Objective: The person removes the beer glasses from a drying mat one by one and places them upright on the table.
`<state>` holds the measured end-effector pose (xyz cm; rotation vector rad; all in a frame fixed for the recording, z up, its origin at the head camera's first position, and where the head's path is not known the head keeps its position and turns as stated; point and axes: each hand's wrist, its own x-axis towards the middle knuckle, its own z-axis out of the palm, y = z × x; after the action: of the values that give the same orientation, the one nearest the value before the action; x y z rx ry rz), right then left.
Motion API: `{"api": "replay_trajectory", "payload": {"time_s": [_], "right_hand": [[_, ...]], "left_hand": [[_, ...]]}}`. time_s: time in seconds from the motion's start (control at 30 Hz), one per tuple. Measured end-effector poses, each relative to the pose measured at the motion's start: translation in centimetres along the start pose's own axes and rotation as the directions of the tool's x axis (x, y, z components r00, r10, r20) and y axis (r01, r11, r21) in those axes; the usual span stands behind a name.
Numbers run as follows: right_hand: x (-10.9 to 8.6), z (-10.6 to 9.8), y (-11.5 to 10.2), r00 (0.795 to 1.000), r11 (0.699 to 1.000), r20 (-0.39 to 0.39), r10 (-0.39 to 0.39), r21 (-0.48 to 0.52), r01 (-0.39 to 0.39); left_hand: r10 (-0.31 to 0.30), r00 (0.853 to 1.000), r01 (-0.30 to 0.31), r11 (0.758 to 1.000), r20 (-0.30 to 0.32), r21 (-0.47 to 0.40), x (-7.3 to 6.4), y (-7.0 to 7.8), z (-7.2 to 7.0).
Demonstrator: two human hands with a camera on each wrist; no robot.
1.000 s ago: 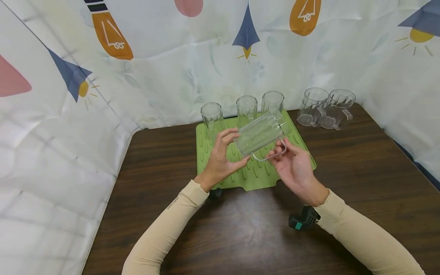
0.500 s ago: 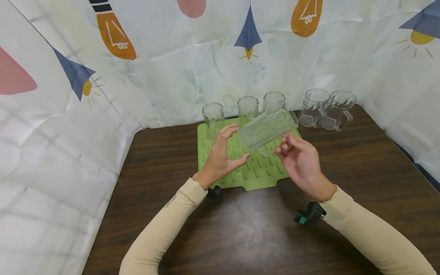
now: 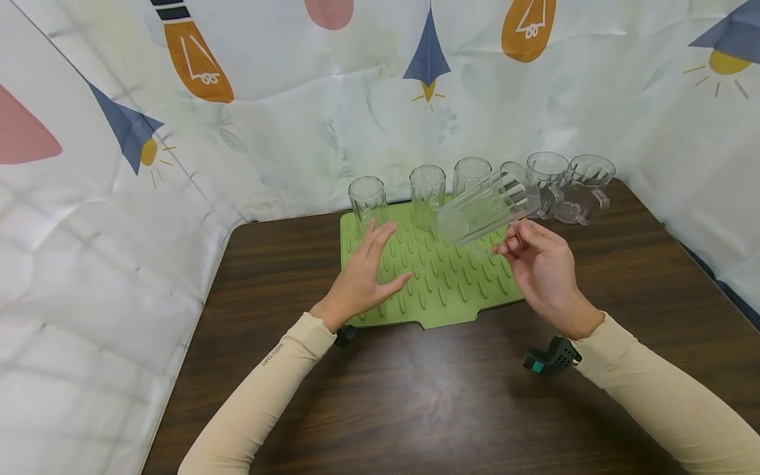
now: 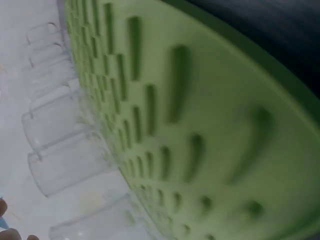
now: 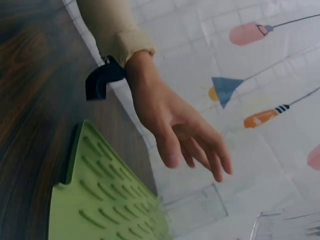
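- near the left edge of the green mat (image 3: 439, 280), my left hand (image 3: 361, 274) hangs with fingers spread and thumb well apart; it holds nothing, so it can best serve by staying out of the glass's path, ready to steady it.
- at the mat's far left corner stands the first mug (image 3: 367, 201), just beyond those fingertips; i should draw that hand back low and gently so as not to brush it.
- along the mat's far edge, the middle mug (image 3: 427, 198) and the third mug (image 3: 472, 173) stand close together, the third nearer the far right corner; the carried glass needs clearance from both.
- above the mat's right part, the held mug (image 3: 489, 206) is tilted, its left end lower in the head view; i judge it wise to level it slowly before any lowering.
- at the mat's right edge, my right hand (image 3: 543, 270) pinches that mug by its handle, fingers curled in; a one-sided hold can let the body swing, so a firm wrist helps.
- by the table's (image 3: 641, 277) far right corner stand the inner mug (image 3: 545, 165) and the outer mug (image 3: 588, 185), close together; i should leave them room.
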<state>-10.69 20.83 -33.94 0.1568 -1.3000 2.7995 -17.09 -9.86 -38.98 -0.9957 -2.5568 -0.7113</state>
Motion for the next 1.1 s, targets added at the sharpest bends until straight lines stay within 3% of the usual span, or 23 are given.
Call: {"api": "replay_trajectory", "payload": {"time_s": [0.17,0.33,0.5,0.67,0.93,1.1], "right_hand": [[0.3,-0.9,-0.4,0.999,0.999,0.017,-0.044,-0.022,0.044],[0.6,-1.7,-0.8,0.996,0.995,0.028,-0.084,-0.060,0.086],[0.8,-2.6,-1.2,0.993,0.990,0.031,-0.111,-0.079,0.113],[0.9,-3.7,-1.6,0.990,0.986,0.034,-0.138,-0.089,0.140],[1.0,-5.9,-2.2,0.983,0.981,0.010,-0.185,-0.064,0.185],[0.9,-7.4,-2.8,0.980,0.979,-0.013,-0.198,-0.055,0.197]], "left_hand": [[-0.034,0.998,0.029,0.996,0.060,0.082,-1.0,-1.3,-0.3],[-0.106,0.987,0.089,0.987,0.123,0.136,-1.9,-2.5,-0.6],[-0.198,0.961,0.160,0.967,0.193,0.196,-2.8,-3.4,-1.0],[-0.257,0.931,0.192,0.949,0.258,0.251,-3.7,-4.1,-1.1],[-0.316,0.887,0.229,0.934,0.336,0.273,-4.9,-5.1,-1.2],[-0.327,0.875,0.234,0.931,0.357,0.279,-5.2,-5.2,-1.2]]}}
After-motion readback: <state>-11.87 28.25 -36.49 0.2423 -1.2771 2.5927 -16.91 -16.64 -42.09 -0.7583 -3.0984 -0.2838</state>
